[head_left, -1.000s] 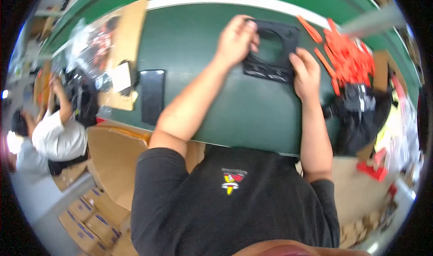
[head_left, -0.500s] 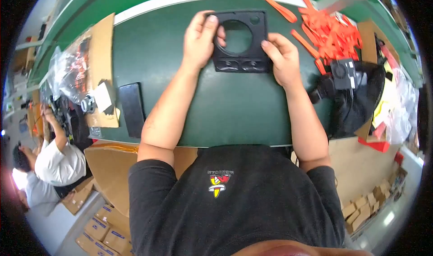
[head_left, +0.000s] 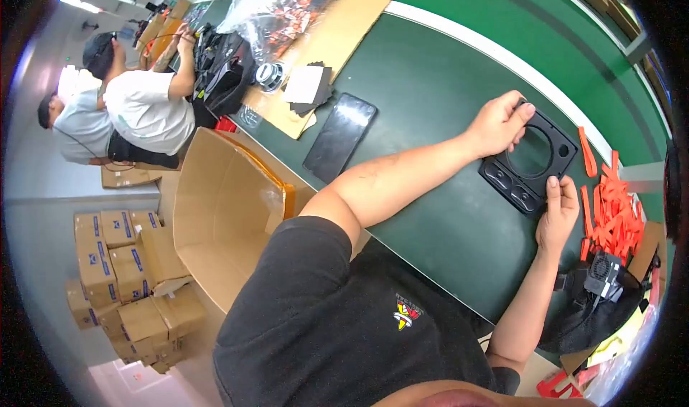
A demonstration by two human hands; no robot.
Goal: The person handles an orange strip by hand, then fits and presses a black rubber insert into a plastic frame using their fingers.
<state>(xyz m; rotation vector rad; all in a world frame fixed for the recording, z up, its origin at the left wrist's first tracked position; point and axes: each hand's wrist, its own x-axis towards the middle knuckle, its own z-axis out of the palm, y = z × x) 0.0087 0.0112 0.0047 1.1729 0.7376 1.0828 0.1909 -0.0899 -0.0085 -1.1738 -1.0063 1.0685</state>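
A flat black frame (head_left: 558,131) with one large round opening and a small round hole is held just over the green table. My left hand (head_left: 500,125) pinches its upper left edge, the thumb on the face and fingertips showing by the opening. At the lower right edge, my right hand (head_left: 559,209) grips it between thumb and fingers. Two oval recesses lie along the frame's lower left side. Orange-red straps (head_left: 616,217) are to the right of my right hand. A black phone-like slab (head_left: 340,136) rests on the table to the left of the frame.
Cardboard (head_left: 352,26) on the table bears a round speaker (head_left: 269,76), a white card (head_left: 304,85) and bagged small parts. A large open box (head_left: 215,213) stands by the table edge. Two people (head_left: 147,109) are at the far left. A black device (head_left: 601,274) lies at right.
The head view has turned, so the table now slants and the frame shows farther right. Both hands keep their hold on the frame.
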